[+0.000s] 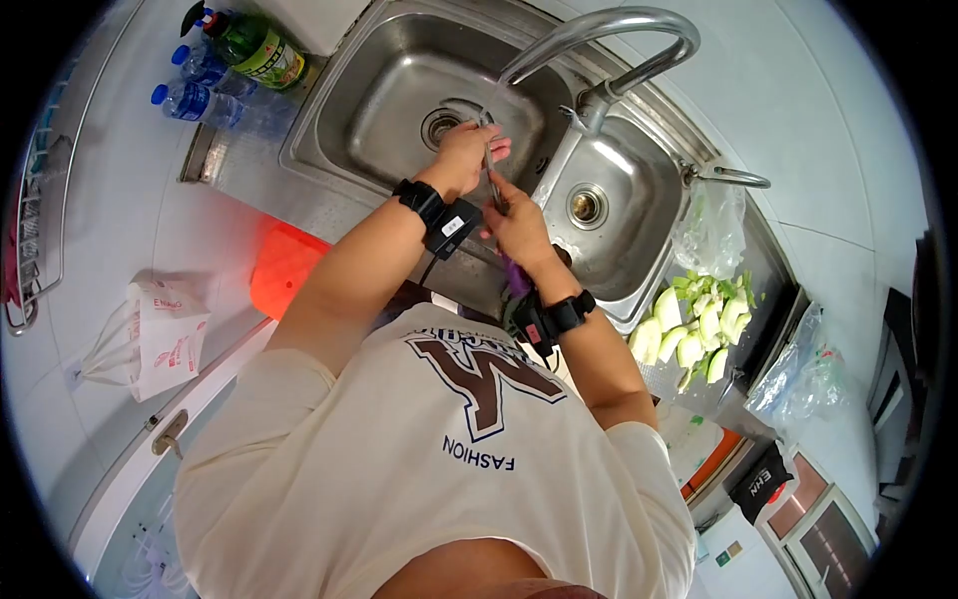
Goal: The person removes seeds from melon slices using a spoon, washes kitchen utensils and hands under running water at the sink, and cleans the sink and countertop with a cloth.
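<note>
My right hand (pixel 521 232) is closed around a knife (pixel 490 165), seen nearly edge-on as a narrow strip of metal. Something purple (pixel 517 279) shows below that hand, apparently the knife's handle. Further up, my left hand (pixel 465 158) has its fingers around the blade. Both hands are over the larger basin (pixel 384 110) of a steel sink, below the spout of a curved tap (pixel 609 22), with a thin stream of water at its mouth. Parts of the blade are hidden by fingers.
A smaller basin (pixel 624 180) adjoins on the right. Cut pale-green vegetable pieces (pixel 692 334) and a clear plastic bag (pixel 711 235) lie beside it. Water bottles (pixel 195 103) and a green bottle (pixel 261 55) stand at the left. An orange container (pixel 284 268) sits below the counter edge.
</note>
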A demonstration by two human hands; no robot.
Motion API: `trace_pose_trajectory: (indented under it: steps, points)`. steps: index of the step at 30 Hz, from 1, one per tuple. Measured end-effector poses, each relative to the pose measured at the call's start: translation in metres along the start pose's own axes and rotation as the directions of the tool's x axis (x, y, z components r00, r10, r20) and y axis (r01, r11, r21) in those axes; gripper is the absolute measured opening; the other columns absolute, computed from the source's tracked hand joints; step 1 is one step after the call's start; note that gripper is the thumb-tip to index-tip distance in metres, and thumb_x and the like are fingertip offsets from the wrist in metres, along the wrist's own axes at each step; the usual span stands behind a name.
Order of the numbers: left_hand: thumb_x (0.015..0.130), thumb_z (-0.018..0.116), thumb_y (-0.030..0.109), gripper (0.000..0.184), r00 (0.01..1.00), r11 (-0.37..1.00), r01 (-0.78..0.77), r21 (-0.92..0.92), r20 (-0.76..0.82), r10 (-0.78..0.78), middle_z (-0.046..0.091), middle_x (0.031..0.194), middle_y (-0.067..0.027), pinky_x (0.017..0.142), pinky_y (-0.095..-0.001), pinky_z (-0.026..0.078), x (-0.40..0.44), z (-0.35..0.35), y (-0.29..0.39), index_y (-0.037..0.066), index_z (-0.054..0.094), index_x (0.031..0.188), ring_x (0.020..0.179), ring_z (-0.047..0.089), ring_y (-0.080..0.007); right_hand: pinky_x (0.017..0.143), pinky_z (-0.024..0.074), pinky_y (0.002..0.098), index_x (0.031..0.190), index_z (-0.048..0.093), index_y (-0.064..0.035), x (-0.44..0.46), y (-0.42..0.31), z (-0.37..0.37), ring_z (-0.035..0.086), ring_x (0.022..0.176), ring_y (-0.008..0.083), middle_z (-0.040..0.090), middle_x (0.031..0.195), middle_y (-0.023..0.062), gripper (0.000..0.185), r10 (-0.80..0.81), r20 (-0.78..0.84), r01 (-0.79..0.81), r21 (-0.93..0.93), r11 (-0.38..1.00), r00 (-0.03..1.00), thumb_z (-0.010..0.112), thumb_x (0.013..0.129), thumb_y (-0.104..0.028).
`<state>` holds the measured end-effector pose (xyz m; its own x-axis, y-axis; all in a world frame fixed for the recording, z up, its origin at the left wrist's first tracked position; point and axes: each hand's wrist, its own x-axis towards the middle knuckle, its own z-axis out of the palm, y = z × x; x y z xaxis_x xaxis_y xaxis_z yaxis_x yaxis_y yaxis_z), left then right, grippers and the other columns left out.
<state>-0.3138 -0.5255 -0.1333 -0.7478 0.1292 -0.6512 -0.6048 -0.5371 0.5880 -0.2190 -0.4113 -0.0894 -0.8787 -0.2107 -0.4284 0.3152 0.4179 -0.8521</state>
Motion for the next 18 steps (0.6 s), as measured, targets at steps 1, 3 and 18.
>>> trace_pose_trajectory:
  steps: [1, 3, 18]
  points:
    - [0.092, 0.051, 0.009, 0.021, 0.998, 0.999, -0.021, 0.032, 0.061, 0.019, 0.054, 0.109, -0.0163, 0.084, -0.0368, 0.053, 0.001, -0.001, -0.001, -0.001, 0.045, 0.11, 0.096, 0.059, -0.0295, 0.058, 0.0524, 0.0278, 0.136, 0.036, -0.0035, -0.001, -0.007, -0.003, 0.062, 0.072, 0.0186, 0.056, 0.102, 0.0112, 0.049, 0.148, 0.067, -0.16, 0.251, 0.955, 0.987, 0.048, 0.088, -0.004]
    - [0.093, 0.049, 0.01, 0.019, 0.993, 0.989, -0.045, 0.141, 0.116, 0.029, 0.055, 0.108, -0.0155, 0.083, -0.0363, 0.052, 0.001, -0.01, 0.003, 0.001, 0.046, 0.109, 0.098, 0.059, -0.0285, 0.058, 0.0525, 0.0273, 0.135, 0.038, -0.0028, 0.011, -0.002, -0.006, 0.062, 0.072, 0.0182, 0.057, 0.102, 0.0111, 0.047, 0.121, 0.11, -0.16, 0.482, 0.862, 0.987, 0.045, 0.088, -0.004]
    - [0.095, 0.046, 0.032, 0.021, 0.941, 0.958, 0.213, -0.193, 0.304, -0.149, 0.055, 0.073, 0.0061, 0.069, -0.0268, 0.049, -0.004, -0.024, 0.014, 0.015, 0.055, 0.086, 0.068, 0.055, -0.0086, 0.056, 0.0567, 0.0242, 0.09, 0.056, 0.0016, 0.094, -0.029, -0.02, 0.061, 0.066, 0.0179, 0.06, 0.079, 0.0113, 0.024, 0.151, 0.28, -0.318, 0.862, 0.394, 0.948, 0.06, 0.088, -0.022]
